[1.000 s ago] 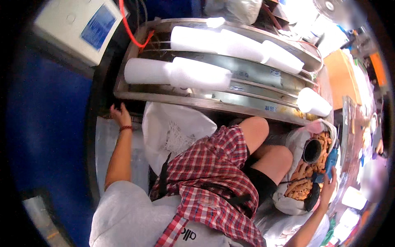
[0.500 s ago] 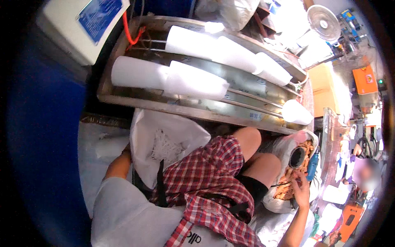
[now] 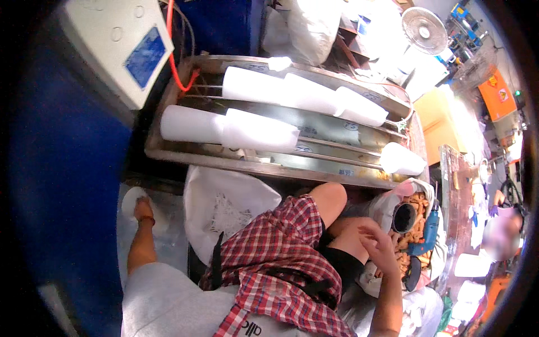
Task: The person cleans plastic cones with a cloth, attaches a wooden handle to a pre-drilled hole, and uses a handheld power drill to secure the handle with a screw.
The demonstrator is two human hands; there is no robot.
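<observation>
At the far left, my left hand [image 3: 144,208] is closed around a white cylinder [image 3: 132,201], whose round end shows; the forearm is stretched out over a pale surface. My right hand [image 3: 378,247] hovers by my right knee, fingers bent and close together; whatever lies between the fingertips is too small to make out. Just right of it stands a white sack [image 3: 371,279] filled with small orange-brown pieces [image 3: 419,203]. A dark-mouthed round tube or cup [image 3: 403,218] is set among them, and a blue power drill [image 3: 429,231] rests on top.
In front of me, a long metal trough [image 3: 252,164] has rods across it carrying several white tapered cylinders [image 3: 261,130]. An open white bag [image 3: 196,205] with small white bits sits left of my lap. A pale machine housing [image 3: 106,50], a fan [image 3: 425,31] and a co-worker [image 3: 501,230] are farther off.
My right hand has come out of the sack and moved left toward my knee, uncovering the drill. My left hand has moved left and forward, out from behind the white bag. The view has shifted.
</observation>
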